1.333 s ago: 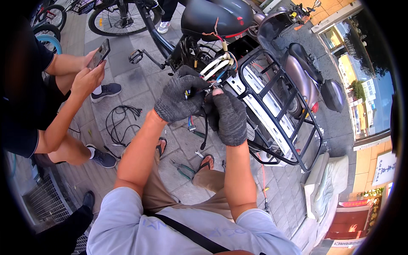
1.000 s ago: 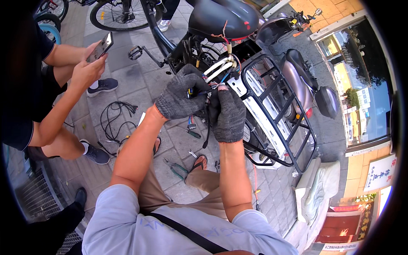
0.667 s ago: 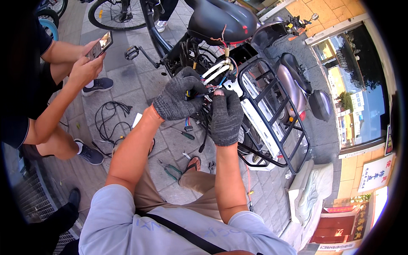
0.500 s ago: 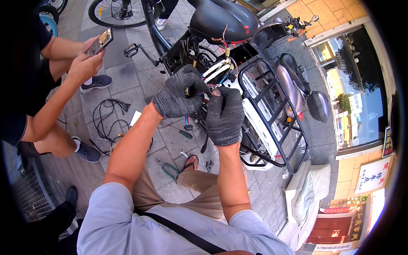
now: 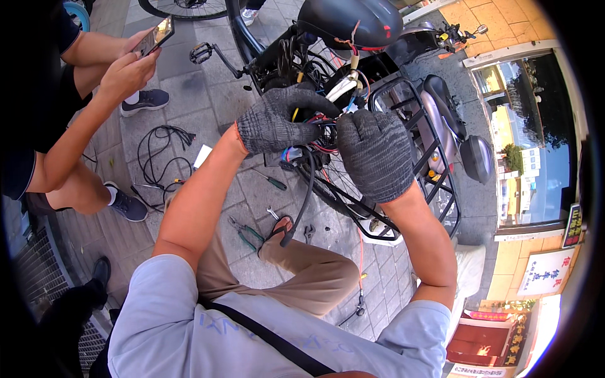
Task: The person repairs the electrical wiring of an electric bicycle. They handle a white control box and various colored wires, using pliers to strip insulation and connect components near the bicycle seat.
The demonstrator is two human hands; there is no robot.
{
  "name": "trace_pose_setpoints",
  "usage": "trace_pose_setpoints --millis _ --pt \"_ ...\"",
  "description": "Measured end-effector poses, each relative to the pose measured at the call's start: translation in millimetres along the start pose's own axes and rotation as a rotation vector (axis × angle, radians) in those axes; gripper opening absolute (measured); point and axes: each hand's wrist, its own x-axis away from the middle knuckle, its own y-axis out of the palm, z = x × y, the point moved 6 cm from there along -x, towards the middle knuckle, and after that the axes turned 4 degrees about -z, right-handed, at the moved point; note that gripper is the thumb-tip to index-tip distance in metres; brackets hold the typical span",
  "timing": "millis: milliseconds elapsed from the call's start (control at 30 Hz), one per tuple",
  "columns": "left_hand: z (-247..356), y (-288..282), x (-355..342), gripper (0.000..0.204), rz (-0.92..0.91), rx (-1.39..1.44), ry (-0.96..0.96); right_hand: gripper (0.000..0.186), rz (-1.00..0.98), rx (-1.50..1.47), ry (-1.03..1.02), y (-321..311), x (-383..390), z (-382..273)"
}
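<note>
Both my hands wear dark grey knit gloves and work at the electric bike's exposed wiring, below its black saddle [image 5: 350,24]. My left hand [image 5: 280,121] is closed on thin coloured wires [image 5: 326,135]; a yellow one shows between its fingers. Just right of it, my right hand [image 5: 376,154] is closed, knuckles up, by the same wires; what its fingers pinch is hidden. Pale thick cables [image 5: 343,86] run down from under the saddle behind my fingertips. A black cable [image 5: 307,205] hangs from the bundle toward my foot. The black rear rack [image 5: 432,148] lies beyond my right hand.
On the paving lie a screwdriver [image 5: 276,183], pliers [image 5: 247,235], a spanner [image 5: 272,213], an adjustable wrench [image 5: 309,233] and coiled black cables [image 5: 154,157]. At left a seated person holds a phone [image 5: 155,38]. A parked scooter [image 5: 443,116] stands at right.
My right hand has moved right and turned knuckles up, away from its pinch close to the left. The black cable now hangs lower, by my foot. The view has shifted slightly.
</note>
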Motion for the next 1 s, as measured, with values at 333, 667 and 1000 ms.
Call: trace_pose_setpoints --millis 333,667,1000 --pt "2.5 -4.7 2.9 0.034 0.073 -0.097 0.105 0.029 0.291 -1.154 0.987 42.9 37.9 -10.3" --pt "-5.0 -6.1 1.8 0.032 0.089 -0.062 0.094 0.025 0.433 -2.416 1.233 118.5 26.6 -16.2" --pt "-1.8 -8.4 0.5 0.032 0.082 -0.01 0.055 0.016 0.516 -0.37 0.613 34.6 7.1 -16.2"
